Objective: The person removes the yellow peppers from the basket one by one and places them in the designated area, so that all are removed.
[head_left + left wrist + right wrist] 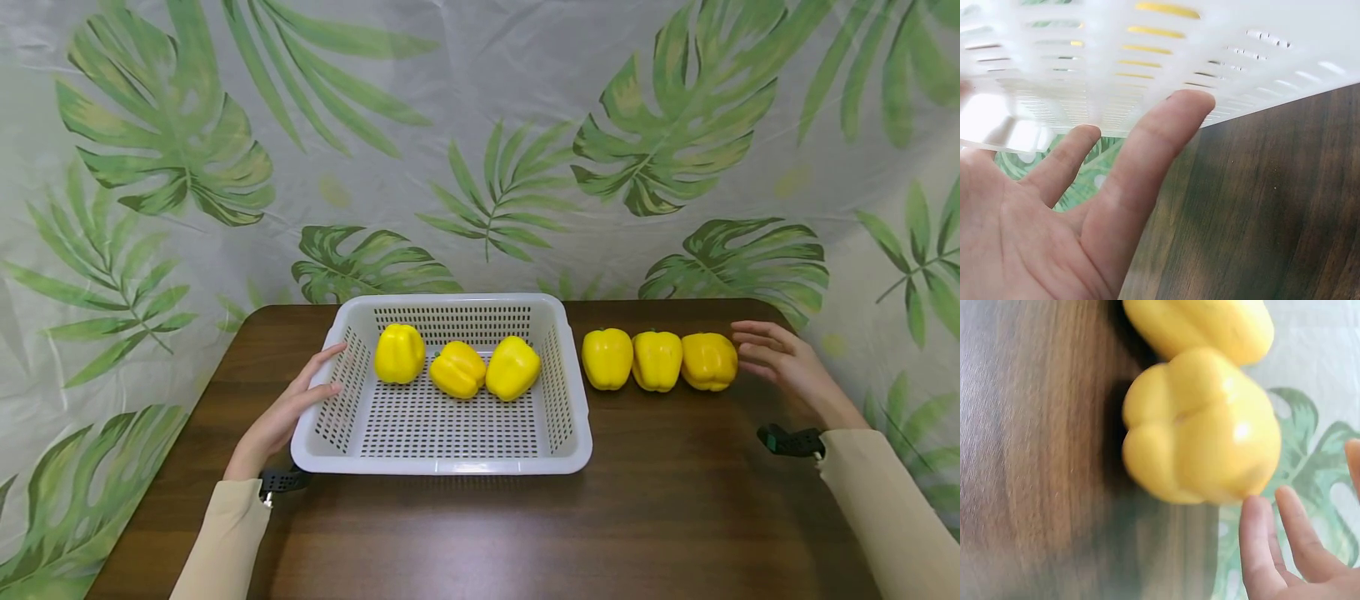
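Left hand: your left hand [281, 417] is at the left side of the white, rectangular, perforated plastic basket [480, 467], its fingers nearly straight and spread wide, the thumb apart from them.
Basket: stands on the dark brown wood-grain table [637, 517], with three glossy yellow bell peppers [399, 354] inside, toward its back; the left one sits upright, the other two are tilted.
Row of peppers: three more yellow bell peppers [657, 361] stand side by side on the table, just right of the basket.
Right hand: your right hand [787, 367] is beside the rightmost pepper [708, 361], fingers extended and slightly apart, gripping nothing; you cannot tell whether a fingertip touches it.
Rightmost pepper: lies with its lobed end toward your right wrist camera.
Backdrop: a pale leaf-print cloth [510, 50] hangs behind the table.
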Demonstrator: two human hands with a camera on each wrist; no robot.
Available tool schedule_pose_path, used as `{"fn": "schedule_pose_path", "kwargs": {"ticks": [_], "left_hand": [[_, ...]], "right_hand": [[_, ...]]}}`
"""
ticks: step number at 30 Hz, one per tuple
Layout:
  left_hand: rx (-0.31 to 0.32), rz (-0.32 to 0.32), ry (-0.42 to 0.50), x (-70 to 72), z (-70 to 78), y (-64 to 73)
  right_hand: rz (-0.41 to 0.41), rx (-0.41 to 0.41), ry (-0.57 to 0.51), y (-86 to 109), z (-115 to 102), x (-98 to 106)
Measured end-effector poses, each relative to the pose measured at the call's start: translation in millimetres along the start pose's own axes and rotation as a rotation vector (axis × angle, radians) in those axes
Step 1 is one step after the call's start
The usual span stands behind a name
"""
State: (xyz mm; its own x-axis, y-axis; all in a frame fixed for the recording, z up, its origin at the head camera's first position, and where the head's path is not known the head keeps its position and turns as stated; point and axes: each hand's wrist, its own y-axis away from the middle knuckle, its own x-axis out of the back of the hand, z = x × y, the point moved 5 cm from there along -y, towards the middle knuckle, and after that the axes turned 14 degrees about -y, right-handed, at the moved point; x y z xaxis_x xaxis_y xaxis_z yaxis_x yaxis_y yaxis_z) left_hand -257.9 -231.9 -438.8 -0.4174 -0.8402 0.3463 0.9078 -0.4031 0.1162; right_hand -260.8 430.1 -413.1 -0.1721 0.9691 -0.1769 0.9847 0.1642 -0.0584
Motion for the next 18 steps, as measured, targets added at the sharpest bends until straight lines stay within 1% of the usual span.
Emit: {"fn": "schedule_pose_path", "kwargs": {"ticks": [3, 7, 9, 12, 18], "left_hand": [[0.002, 0.001, -0.001, 0.1, -0.3, -0.3], [0.006, 0.004, -0.005, 0.2, -0.6, -0.5], [0.006, 0.005, -0.004, 0.2, -0.7, -0.2], [0.007, 0.006, -0.002, 0.1, -0.8, -0.1], [0.013, 0.008, 0.0, -0.1, -0.7, 0.0]], "right_hand": [[0.01, 0.023, 0.008, -0.3, -5, -7], [0.006, 0.029, 0.035, -2.4, -9, -22], [-0.011, 0.027, 0.025, -4.7, -8, -31], [-0.015, 0.017, 0.034, -9.1, -7, -45], [-0.062, 0.0, 0.04, -17.0, -7, -74]]}}
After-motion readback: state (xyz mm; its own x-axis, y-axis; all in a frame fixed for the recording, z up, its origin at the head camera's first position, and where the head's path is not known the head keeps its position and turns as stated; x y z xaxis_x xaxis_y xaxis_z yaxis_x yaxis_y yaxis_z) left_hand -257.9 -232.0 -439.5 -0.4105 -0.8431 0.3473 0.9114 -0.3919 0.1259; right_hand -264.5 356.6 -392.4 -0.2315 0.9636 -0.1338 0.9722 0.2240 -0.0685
